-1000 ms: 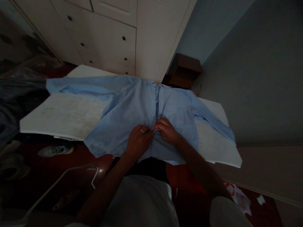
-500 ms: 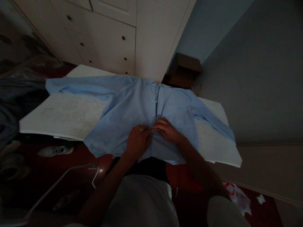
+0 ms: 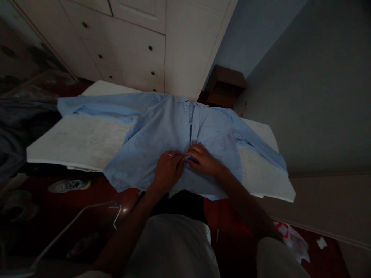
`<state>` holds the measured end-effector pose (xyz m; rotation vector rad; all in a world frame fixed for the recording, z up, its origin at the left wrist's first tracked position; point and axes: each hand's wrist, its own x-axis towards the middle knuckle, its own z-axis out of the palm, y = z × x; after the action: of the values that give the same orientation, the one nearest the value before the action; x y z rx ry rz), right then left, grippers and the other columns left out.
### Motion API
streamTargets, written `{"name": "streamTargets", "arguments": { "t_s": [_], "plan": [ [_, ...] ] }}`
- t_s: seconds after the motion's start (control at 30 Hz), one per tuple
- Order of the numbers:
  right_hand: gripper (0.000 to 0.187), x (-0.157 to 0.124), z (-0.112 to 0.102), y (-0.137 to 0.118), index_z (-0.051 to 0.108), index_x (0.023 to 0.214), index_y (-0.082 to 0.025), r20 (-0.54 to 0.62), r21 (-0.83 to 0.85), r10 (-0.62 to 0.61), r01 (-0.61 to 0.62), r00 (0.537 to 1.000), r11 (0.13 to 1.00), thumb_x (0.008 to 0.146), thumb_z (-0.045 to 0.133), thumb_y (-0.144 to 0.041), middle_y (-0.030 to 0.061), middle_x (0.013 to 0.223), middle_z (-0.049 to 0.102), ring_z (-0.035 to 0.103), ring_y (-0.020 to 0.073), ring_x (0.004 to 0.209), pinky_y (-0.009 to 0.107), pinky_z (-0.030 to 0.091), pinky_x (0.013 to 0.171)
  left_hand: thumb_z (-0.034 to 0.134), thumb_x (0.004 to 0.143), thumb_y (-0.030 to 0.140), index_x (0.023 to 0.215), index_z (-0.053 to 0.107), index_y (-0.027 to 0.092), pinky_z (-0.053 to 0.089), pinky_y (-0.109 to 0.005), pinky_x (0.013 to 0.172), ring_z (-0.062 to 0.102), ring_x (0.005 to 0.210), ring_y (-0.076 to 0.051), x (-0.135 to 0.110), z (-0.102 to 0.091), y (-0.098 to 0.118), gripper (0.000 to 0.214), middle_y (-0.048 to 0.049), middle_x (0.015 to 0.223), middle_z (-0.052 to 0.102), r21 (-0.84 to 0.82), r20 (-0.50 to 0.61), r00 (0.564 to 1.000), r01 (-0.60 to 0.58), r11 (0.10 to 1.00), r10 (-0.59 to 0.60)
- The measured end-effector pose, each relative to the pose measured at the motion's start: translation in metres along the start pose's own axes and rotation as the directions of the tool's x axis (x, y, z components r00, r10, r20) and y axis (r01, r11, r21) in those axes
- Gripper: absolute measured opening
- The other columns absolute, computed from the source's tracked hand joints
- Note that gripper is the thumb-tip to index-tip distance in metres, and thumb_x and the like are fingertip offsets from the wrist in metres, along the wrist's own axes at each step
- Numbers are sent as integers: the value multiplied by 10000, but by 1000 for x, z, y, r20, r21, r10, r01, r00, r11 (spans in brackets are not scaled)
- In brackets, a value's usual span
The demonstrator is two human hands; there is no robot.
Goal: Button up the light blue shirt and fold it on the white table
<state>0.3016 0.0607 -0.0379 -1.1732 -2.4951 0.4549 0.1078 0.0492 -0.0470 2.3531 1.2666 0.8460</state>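
A light blue button-up shirt lies spread out with its sleeves stretched to both sides and its collar at the far edge. Its front is parted near the collar, and white buttons run down the left placket. My left hand, with a ring on one finger, pinches the shirt's front edge about midway down. Right beside it, my right hand pinches the opposite front edge with thumb and fingers. Fingertips of both hands nearly meet at the placket; the button between them is hidden.
Beneath the shirt is a white ironing board. Behind it stands a white cabinet with drawers, and a small brown nightstand. Dark clothes lie at the left. A shoe and a plastic bag are on the red floor.
Both hands stay at the same spot on the placket, their fingers shifting slightly. The front edge between them is lifted a little more. The view has moved only slightly.
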Motion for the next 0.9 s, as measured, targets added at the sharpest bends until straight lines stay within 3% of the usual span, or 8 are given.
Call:
{"name": "streamTargets", "arguments": {
  "t_s": [0.33,0.63,0.9],
  "plan": [
    [165,2,10,-5,606,1033,-150,2,-180,47,-46,999,983,930,526,-251,116,1016,601,527,258,1002,447,411,914,490,929,215,904,679,151,476,-391,833,576,880,-221,1,0,1,201,-86,895,671,-19,2,1000,13,1000,-13],
    [136,0,4,2,608,1024,-205,-39,62,46,-44,998,997,949,526,-283,70,1000,612,540,212,1003,391,395,916,534,914,233,923,680,161,480,-384,825,587,886,-218,1,1,-3,163,-75,912,678,-67,2,1000,16,998,-16],
    [128,-2,2,11,663,965,-225,-114,236,7,21,993,971,934,553,-282,46,934,640,579,186,934,364,435,880,526,929,253,994,705,194,469,-358,786,558,859,-203,-7,3,-2,199,-69,903,661,24,-64,993,-97,995,99]
  ]
}}
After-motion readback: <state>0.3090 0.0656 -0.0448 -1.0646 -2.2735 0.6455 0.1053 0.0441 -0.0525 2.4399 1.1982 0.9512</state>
